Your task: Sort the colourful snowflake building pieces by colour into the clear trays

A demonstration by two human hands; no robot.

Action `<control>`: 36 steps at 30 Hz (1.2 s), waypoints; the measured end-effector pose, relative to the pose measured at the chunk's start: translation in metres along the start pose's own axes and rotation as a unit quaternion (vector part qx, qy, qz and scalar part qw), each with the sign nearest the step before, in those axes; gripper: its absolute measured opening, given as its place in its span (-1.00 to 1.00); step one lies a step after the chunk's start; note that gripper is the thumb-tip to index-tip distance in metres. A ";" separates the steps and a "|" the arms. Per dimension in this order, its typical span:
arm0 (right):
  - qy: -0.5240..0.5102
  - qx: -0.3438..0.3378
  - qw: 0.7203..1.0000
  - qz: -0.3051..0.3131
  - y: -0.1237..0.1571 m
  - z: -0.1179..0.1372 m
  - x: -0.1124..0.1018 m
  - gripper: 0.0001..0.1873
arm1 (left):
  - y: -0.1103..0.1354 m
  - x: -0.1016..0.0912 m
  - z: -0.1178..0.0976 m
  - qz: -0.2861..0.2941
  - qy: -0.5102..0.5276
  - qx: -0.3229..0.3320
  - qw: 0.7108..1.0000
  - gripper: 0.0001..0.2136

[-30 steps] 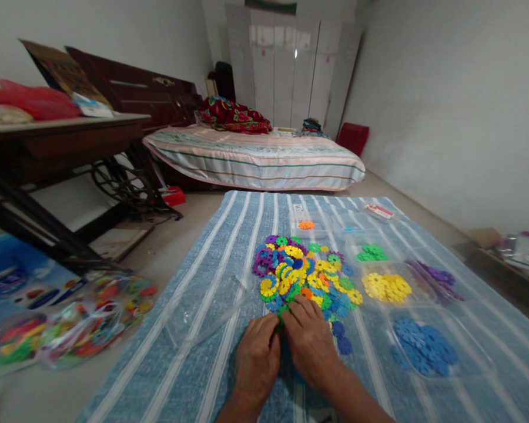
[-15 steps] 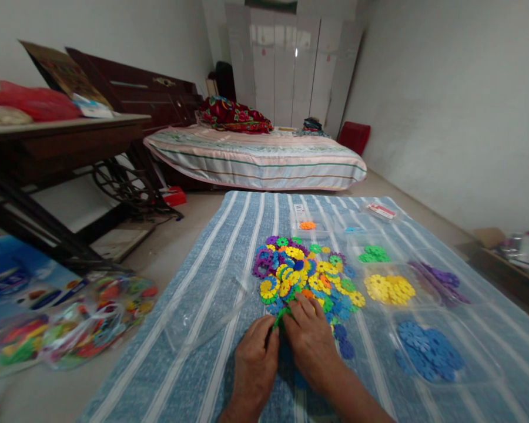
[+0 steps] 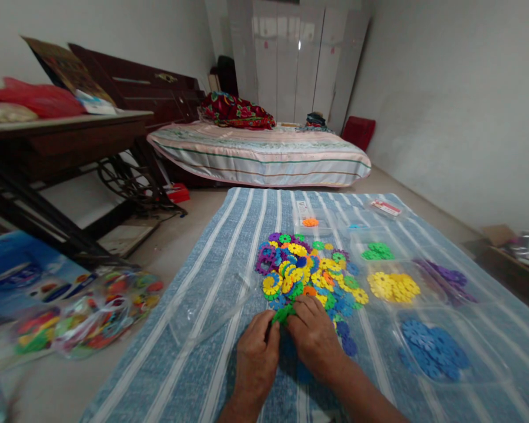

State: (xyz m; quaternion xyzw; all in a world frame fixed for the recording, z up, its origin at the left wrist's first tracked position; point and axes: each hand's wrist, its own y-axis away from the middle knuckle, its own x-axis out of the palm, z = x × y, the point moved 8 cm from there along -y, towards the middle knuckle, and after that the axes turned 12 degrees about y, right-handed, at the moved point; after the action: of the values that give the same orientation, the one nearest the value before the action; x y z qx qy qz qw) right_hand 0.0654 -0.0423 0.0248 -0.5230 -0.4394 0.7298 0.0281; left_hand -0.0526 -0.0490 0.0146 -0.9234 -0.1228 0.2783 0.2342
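Between my two hands are green notched plastic discs (image 3: 284, 314), flower-shaped and partly hidden by my fingers. My left hand (image 3: 259, 346) is closed, thumb and fingers pinching their left side. From the other side my right hand (image 3: 312, 335) grips them, its fingers curled over. Just beyond my fingertips spreads a mixed pile of notched discs (image 3: 297, 273) in yellow, purple, blue, green and orange. To the right, clear plastic boxes hold discs by colour: blue discs (image 3: 434, 348), yellow discs (image 3: 393, 287), green discs (image 3: 378, 251), purple discs (image 3: 452, 275) and orange discs (image 3: 310, 222).
A clear plastic lid or box (image 3: 203, 314) lies left of the pile on the striped cloth (image 3: 158, 382). Bags of colourful pieces (image 3: 92, 317) and a blue carton (image 3: 24, 276) rest on the floor at left. A bed (image 3: 264, 153) stands beyond the table.
Both hands stay close together around the green discs, which show a little more between the fingers now. The whole view has shifted slightly; the pile and boxes look unchanged.
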 end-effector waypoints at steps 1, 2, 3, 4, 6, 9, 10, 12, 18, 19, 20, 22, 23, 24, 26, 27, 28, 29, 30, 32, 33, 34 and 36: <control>-0.018 0.008 1.000 0.002 0.000 -0.002 0.000 -0.79 | 0.000 0.000 0.000 0.002 0.001 -0.002 1.000 -0.81; -0.035 0.017 0.999 0.006 0.000 -0.004 0.000 -0.79 | 0.000 0.001 0.000 0.004 0.002 -0.005 1.000 -0.81; -0.049 0.026 0.998 0.011 0.001 -0.005 -0.001 -0.79 | -0.001 0.001 0.000 0.008 0.003 -0.008 1.000 -0.81; -0.058 0.034 0.998 0.012 0.001 -0.006 -0.001 -0.79 | -0.001 0.002 0.000 0.013 0.004 -0.012 1.000 -0.81; -0.069 0.051 0.996 0.007 0.001 -0.006 -0.004 -0.77 | -0.001 0.002 -0.001 0.018 0.006 -0.017 1.000 -0.82; -0.096 0.086 0.992 0.003 0.000 -0.008 -0.010 -0.74 | -0.002 0.000 -0.002 0.012 0.009 -0.017 1.000 -0.82; -0.107 0.100 0.989 0.009 -0.001 -0.012 -0.012 -0.74 | -0.001 0.000 -0.002 0.010 0.008 -0.017 1.000 -0.81; -0.112 0.122 0.986 0.015 -0.005 -0.027 -0.020 -0.76 | -0.001 0.000 -0.002 0.011 0.003 -0.018 1.000 -0.81; 0.138 0.145 0.974 -0.106 -0.033 -0.135 -0.089 -0.78 | 0.001 0.002 -0.001 0.017 -0.003 -0.024 1.000 -0.81; 0.184 0.154 0.963 -0.122 -0.036 -0.151 -0.098 -0.78 | 0.001 0.002 -0.002 0.014 -0.001 -0.022 1.000 -0.81; 0.212 0.161 0.954 -0.137 -0.037 -0.162 -0.106 -0.81 | 0.001 0.002 -0.002 0.012 0.001 -0.020 1.000 -0.81; 0.219 0.157 0.952 -0.144 -0.037 -0.165 -0.108 -0.85 | 0.001 0.002 -0.003 0.009 0.007 -0.017 1.000 -0.81; 0.196 0.145 0.960 -0.135 -0.036 -0.156 -0.102 -0.85 | 0.002 0.003 -0.003 0.008 0.010 -0.016 1.000 -0.81; 0.162 0.128 0.971 -0.118 -0.034 -0.141 -0.093 -0.85 | 0.002 0.003 -0.003 0.009 0.013 -0.015 1.000 -0.80; 0.076 0.088 0.991 -0.068 -0.029 -0.102 -0.069 -0.83 | 0.002 0.003 -0.005 0.013 0.021 -0.013 1.000 -0.80; 0.041 0.073 0.995 -0.047 -0.025 -0.081 -0.057 -0.83 | 0.002 0.004 -0.006 0.017 0.026 -0.012 0.999 -0.80; 0.005 0.057 0.998 -0.019 -0.022 -0.060 -0.045 -0.84 | 0.001 0.004 -0.007 0.022 0.033 -0.011 0.999 -0.79; -0.022 0.047 0.999 0.002 -0.019 -0.043 -0.035 -0.84 | 0.001 0.004 -0.008 0.027 0.041 -0.010 0.999 -0.79; -0.043 0.040 0.998 0.020 -0.016 -0.028 -0.026 -0.84 | 0.001 0.005 -0.009 0.034 0.051 -0.010 0.998 -0.78; -0.066 0.037 0.996 0.040 -0.013 -0.011 -0.014 -0.83 | 0.000 0.007 -0.010 0.047 0.071 -0.013 0.996 -0.77; -0.070 0.040 0.996 0.044 -0.012 -0.007 -0.010 -0.83 | 0.000 0.007 -0.010 0.052 0.080 -0.017 0.995 -0.76; -0.072 0.042 0.995 0.048 -0.011 -0.005 -0.007 -0.82 | 0.001 0.007 -0.009 0.055 0.088 -0.024 0.994 -0.75; -0.073 0.047 0.995 0.057 -0.009 -0.006 -0.003 -0.82 | 0.001 0.008 -0.005 0.060 0.101 -0.043 0.992 -0.74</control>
State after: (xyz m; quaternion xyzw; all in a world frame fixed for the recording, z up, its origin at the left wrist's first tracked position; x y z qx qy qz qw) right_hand 0.0672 -0.0348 0.0324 -0.4903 -0.3748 0.7866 -0.0211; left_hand -0.0431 -0.0490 0.0141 -0.9616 -0.0550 0.1916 0.1885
